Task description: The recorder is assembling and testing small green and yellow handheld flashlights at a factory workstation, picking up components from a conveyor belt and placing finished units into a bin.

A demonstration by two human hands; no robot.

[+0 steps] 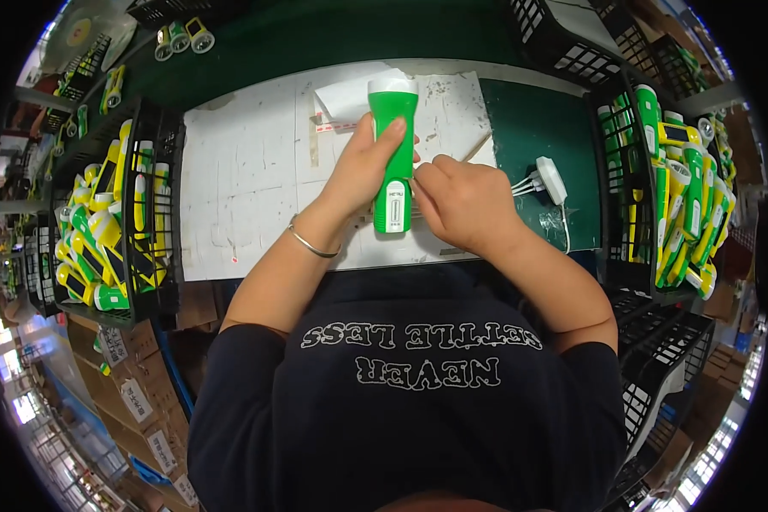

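A green flashlight (392, 141) with a white head is held upright over the white board, its head pointing away from me. My left hand (363, 169) is wrapped round its body from the left, thumb on top. A white panel (394, 207) is set in its near end. My right hand (461, 198) is closed in a pinch against the right side of the flashlight, beside that panel. Whatever its fingertips grip is hidden. To its right lies a white charger block (551, 180) with several thin white cables that run toward my right hand.
A black crate (177, 192) of yellow and green flashlights stands at left. Another crate (613, 183) of flashlights stands at right. A white sheet (354, 98) lies on the board (247, 188). Several flashlights (179, 39) stand far left on the green tabletop (316, 43).
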